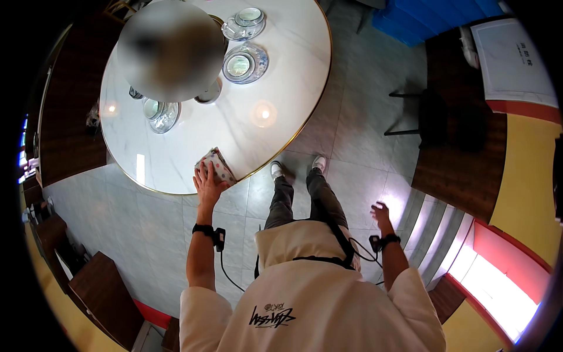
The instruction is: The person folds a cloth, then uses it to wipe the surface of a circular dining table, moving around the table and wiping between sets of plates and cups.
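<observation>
My left hand (210, 185) lies on a folded polka-dot cloth (225, 170) at the near edge of a round white marble-look table (281, 79) with a gold rim. The fingers spread over the cloth's left part, and the thumb lies along its near side. Off to the right, my right hand (381, 213) hangs in the air over the floor, its fingers loosely apart and nothing in them. Wrapped tableware sets stand farther in on the tabletop: one set (162, 115) on the left, another (245, 64) in the middle, and a third (244, 23) behind it.
A blurred disc hides the table's upper left part, with a small round dish (209, 92) partly showing beside it. A dark chair (431, 116) stands by a brown wooden table (462, 167) on the right. Steps (433, 233) rise at lower right. Blue plastic (422, 17) is at upper right.
</observation>
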A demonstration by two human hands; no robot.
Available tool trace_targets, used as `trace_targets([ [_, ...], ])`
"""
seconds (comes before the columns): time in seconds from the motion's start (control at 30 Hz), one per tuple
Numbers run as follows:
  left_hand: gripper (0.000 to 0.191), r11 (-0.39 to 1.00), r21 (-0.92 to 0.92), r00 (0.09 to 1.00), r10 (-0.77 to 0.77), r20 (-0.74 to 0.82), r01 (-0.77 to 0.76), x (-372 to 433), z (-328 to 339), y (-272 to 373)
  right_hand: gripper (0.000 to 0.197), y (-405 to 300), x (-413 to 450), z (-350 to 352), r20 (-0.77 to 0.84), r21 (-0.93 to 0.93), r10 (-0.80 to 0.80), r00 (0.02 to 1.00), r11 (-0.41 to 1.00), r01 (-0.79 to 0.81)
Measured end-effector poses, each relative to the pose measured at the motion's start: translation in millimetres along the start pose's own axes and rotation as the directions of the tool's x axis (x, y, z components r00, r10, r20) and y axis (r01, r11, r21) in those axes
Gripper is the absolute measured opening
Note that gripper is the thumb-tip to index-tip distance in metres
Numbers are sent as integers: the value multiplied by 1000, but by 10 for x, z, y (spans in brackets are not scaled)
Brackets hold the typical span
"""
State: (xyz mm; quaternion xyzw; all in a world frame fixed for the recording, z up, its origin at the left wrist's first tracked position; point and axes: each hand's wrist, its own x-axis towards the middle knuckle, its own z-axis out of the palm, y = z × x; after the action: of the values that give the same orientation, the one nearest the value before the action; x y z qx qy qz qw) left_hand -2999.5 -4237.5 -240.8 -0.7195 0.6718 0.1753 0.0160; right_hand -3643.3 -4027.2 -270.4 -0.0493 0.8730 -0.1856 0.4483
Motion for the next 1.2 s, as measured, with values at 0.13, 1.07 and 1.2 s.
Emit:
trace_targets([
  [0.13,105,982,91,985,170,-29,-167,76,18,-63,37,291,-383,-23,137,-12,97,986,995,-96],
  [1.07,115,1000,-16,992,-17,-126,15,1868,946,3458,27,-2362,1949,-930,248,140,14,969,989,-50],
  [1.2,113,999,-15,992,-47,-116,46,2349,830,3886,24,-2792,2348,-842,314,140,21,949,988,-68],
])
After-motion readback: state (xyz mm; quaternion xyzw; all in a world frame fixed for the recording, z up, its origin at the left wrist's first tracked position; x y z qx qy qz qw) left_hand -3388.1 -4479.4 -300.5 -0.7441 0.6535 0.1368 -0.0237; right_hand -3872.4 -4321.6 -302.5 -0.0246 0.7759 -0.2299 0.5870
